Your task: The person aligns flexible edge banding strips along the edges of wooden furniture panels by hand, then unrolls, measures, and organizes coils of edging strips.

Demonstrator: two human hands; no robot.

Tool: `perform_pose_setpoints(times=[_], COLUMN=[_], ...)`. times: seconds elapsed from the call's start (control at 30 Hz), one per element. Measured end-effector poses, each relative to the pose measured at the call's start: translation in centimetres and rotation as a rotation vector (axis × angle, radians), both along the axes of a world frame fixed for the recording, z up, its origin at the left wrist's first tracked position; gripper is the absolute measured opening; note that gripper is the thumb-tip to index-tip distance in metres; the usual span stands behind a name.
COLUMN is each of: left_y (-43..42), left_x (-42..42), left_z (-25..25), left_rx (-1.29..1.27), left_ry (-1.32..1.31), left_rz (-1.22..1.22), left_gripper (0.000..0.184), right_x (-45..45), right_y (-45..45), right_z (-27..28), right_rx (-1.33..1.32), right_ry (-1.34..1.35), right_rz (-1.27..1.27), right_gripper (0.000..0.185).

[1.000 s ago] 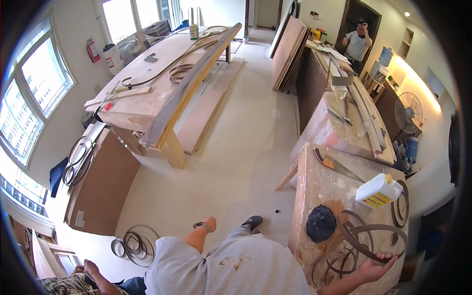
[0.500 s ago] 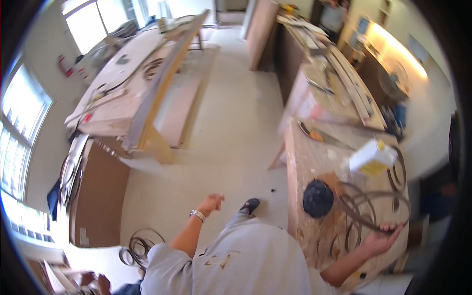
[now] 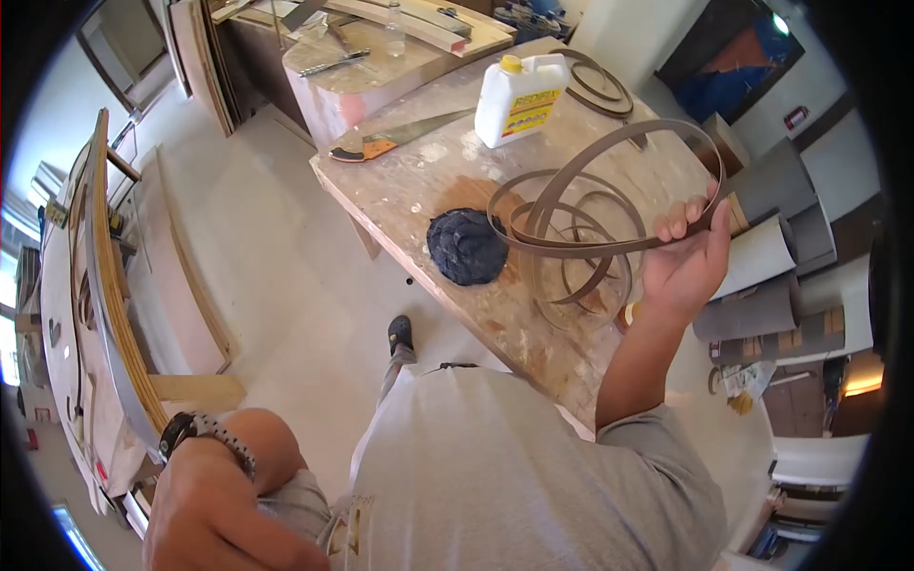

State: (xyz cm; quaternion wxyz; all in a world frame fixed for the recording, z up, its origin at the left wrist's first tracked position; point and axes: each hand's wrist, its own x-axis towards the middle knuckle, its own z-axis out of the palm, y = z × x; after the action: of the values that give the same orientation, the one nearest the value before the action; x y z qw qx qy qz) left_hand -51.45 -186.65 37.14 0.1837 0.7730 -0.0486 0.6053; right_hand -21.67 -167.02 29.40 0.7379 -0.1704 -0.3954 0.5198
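In my right hand (image 3: 687, 262) is a coiled brown strip of edge banding (image 3: 581, 249), gripped between thumb and fingers. Its loops hang over the worktable and fan out to the left. My left hand (image 3: 214, 519) is close to the camera at the lower left, with a watch on the wrist; its fingertips are out of sight. Left of the loops, a dark, crumpled round bundle (image 3: 466, 247) lies on the wooden worktable (image 3: 428, 176). A white jug with a yellow label (image 3: 522, 100) stands behind the loops. Beside it lies a handsaw (image 3: 409, 135) with an orange and black handle.
Another coil of banding (image 3: 602, 84) lies behind the jug. A second bench (image 3: 328, 86) holds long boards and a clear bottle (image 3: 394, 30). Rolls of sheet material (image 3: 757, 257) are stacked at the right. Along the left runs a long, curved wooden piece (image 3: 112, 285).
My view has swung right, towards the worktable. The right hand has lifted the banding loops higher off the table. My left hand has come up close to the camera.
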Motion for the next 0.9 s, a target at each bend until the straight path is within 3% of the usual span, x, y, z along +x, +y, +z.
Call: perform_pose_setpoints(times=[0.2,0.23,0.27,0.33,0.37,0.4,0.5,0.7,0.8,0.9], left_y=[4.6,6.1,8.0,9.8,9.4,9.4,11.6,17.2,18.6,19.3], left_x=[1.0,0.2,-1.1,-1.6,-1.0,-0.9,-2.9,-7.7,-9.7,-12.1], left_z=[-1.0,-1.3,-1.7,-1.7,-1.2,-1.0,-0.5,0.5,0.6,1.6], left_rx=[-0.019,0.047,0.117,0.114,0.04,-0.034,-0.062,-0.006,0.053,0.048], left_ry=[-0.044,-0.004,0.035,0.05,0.028,0.005,-0.045,0.098,0.012,0.096], left_rz=[-0.226,-0.368,-0.513,-0.566,-0.475,-0.385,-0.436,-0.669,-0.663,-0.67], left_gripper=[0.027,0.016,0.018,0.018,0.016,0.027,0.031,0.038,0.036,0.036], right_x=[2.2,2.4,2.5,2.4,2.2,1.9,0.8,-2.9,-4.4,-5.5], right_y=[-0.3,-0.5,-0.8,-1.3,-1.5,-1.8,-2.3,-2.5,-2.5,-2.5], right_z=[1.4,1.6,1.6,1.7,1.9,2.0,2.6,2.7,2.5,2.4], right_rx=[0.017,0.03,0.028,0.026,0.03,0.028,0.052,0.083,0.058,0.052], right_ry=[-0.065,-0.075,-0.054,-0.049,-0.046,-0.038,-0.04,-0.037,-0.03,-0.044], right_rz=[-0.068,-0.082,-0.092,-0.127,-0.147,-0.165,-0.245,-0.403,-0.459,-0.49], right_gripper=[0.03,0.03,0.031,0.031,0.031,0.031,0.031,0.033,0.034,0.034])
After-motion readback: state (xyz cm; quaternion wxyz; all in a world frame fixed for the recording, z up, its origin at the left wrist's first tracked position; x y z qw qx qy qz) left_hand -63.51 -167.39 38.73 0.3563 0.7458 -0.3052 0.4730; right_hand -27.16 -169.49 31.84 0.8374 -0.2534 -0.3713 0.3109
